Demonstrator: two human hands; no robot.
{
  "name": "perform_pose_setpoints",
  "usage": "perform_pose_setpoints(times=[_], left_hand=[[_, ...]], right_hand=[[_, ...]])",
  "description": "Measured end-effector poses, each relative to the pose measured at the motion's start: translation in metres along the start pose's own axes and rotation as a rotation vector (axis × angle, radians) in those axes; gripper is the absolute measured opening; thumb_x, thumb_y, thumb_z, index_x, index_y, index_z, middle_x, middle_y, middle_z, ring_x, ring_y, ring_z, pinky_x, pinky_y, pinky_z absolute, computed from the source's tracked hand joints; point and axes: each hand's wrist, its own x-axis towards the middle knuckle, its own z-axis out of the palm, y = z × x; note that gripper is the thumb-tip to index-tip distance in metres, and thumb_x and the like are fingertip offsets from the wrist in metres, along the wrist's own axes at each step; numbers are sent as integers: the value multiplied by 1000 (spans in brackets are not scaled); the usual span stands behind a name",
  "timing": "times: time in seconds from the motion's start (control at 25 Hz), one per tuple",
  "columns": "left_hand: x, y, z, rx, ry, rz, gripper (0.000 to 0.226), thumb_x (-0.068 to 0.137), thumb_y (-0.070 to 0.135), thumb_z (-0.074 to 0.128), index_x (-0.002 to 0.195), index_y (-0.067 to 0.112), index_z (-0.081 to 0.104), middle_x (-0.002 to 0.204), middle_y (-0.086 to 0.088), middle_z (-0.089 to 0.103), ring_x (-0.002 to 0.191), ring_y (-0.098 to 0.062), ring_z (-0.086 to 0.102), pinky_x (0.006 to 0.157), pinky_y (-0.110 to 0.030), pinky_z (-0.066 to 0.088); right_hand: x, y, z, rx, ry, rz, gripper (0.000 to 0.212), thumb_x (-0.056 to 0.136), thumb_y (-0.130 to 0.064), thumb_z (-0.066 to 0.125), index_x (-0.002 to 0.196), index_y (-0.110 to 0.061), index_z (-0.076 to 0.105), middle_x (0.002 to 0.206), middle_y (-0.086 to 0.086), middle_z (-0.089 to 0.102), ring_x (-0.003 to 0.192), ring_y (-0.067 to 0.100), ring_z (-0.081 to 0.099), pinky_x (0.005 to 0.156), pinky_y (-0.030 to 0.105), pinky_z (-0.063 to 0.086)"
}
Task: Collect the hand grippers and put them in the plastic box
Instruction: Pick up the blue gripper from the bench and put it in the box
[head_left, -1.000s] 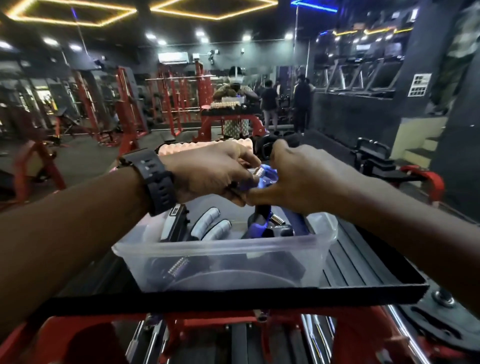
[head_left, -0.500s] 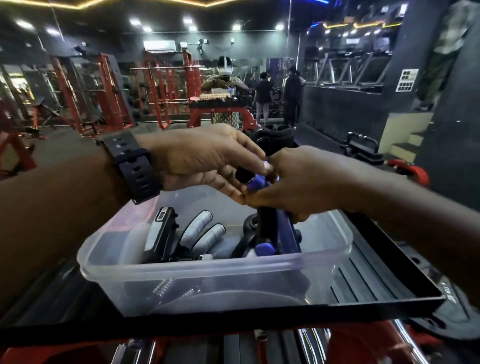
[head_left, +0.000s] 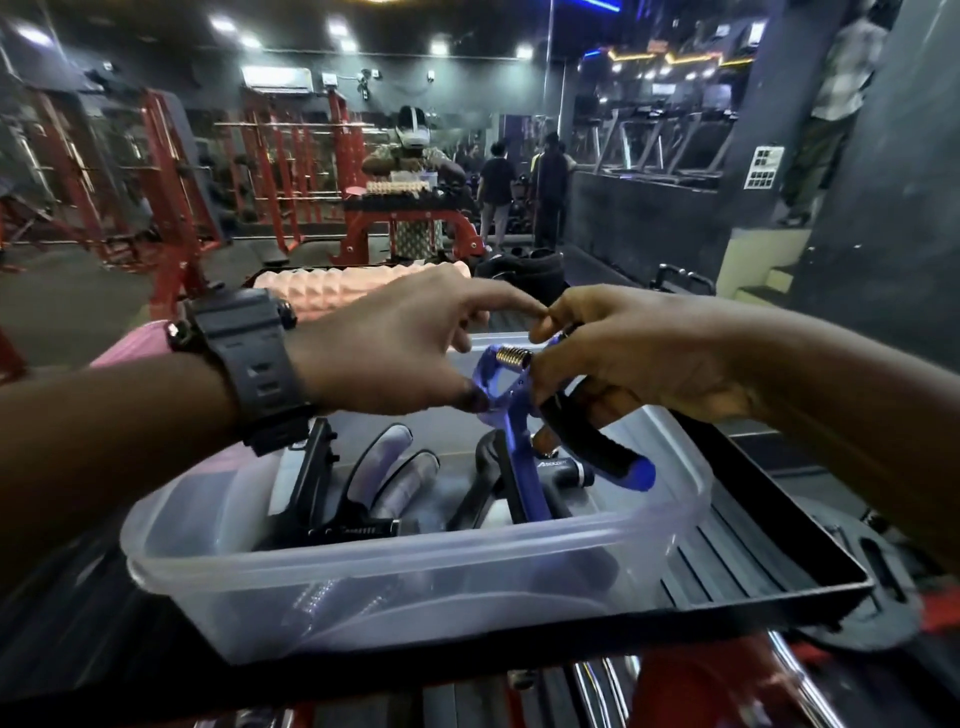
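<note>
One "Arcool"-like logo, barely legible

Place is gym, indoor, dim. Red steel racks (head_left: 171, 171) stand in rows on left side, with bars across. Row of treadmills (head_left: 670, 140) on raised level at right, behind low dark wall. Red bench frame (head_left: 410, 228) in middle of floor. Pink foam roller (head_left: 332, 291) with bumps lies near. Weight plate (head_left: 862, 587) at right lower corner. Dark ceiling with spot lights and coloured strip lights; air conditioner (head_left: 278, 79) on far wall. Few people (head_left: 519, 187) stand at back.
</note>
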Motion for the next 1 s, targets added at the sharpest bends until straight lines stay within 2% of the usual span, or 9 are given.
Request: perform_pose_setpoints(times=[0.12,0.32,0.4,0.52,0.64,0.72,0.8,0.92,1.0], left_hand=[[6,-7,2,-36,1,-76,65,66,20,88,124,25,58,111,6,66,96,-10,68,83,-36,60],[14,-14,5,-283,-32,-151,30,75,-5,77,102,8,72,98,-8,75,94,-31,75,82,-50,61],[20,-14,9,-324,-56,-171,25,80,-6,71,102,5,74,96,-14,76,95,-33,74,85,-49,61],[26,-17,18,-252,-119,-148,27,78,-3,73,100,12,77,94,-11,79,94,-27,75,85,-48,61],[31,-20,28,-103,-164,-94,34,74,2,77,103,20,77,100,-1,79,98,-17,73,88,-43,60],[32,-17,32,-8,-162,-47,38,74,3,77,109,17,75,105,-1,77,101,-16,72,87,-40,59],[34,-15,35,51,-125,18,35,72,9,77,106,10,73,101,-4,76,95,-21,72,81,-40,59],[33,-13,40,155,-68,32,17,74,15,79,89,12,72,77,1,69,76,-19,65,68,-30,52],[32,-12,45,187,-74,5,15,77,17,78,92,15,75,79,-1,71,79,-21,67,68,-30,52]], right_hand=[[-1,-1,3,48,-10,21,10,92,-1,60,84,-7,58,90,22,76,81,34,77,74,39,62],[3,0,8,6,-27,57,13,94,-6,62,81,-5,63,90,20,77,73,25,77,68,31,64],[7,1,10,-57,-59,53,10,93,-8,64,83,-6,64,93,19,78,84,27,77,73,31,63],[12,0,11,-173,-86,65,7,88,-8,70,91,-3,68,93,14,78,85,23,76,67,23,62],[16,0,7,-561,-52,4,20,80,-27,79,89,-10,75,82,2,77,75,10,75,63,16,58],[15,-2,6,-841,-36,-65,27,77,-43,78,87,-18,75,79,-3,75,67,8,67,59,17,52],[14,-5,6,-1037,-69,-105,30,81,-46,73,97,-20,72,86,-3,71,72,10,62,63,18,47],[14,-3,9,-1194,-181,-129,32,88,-32,70,117,-19,65,102,-2,69,91,15,65,82,27,53],[16,3,13,-1252,-229,-141,40,85,-29,74,123,-21,63,105,-3,69,94,14,66,87,28,55]])
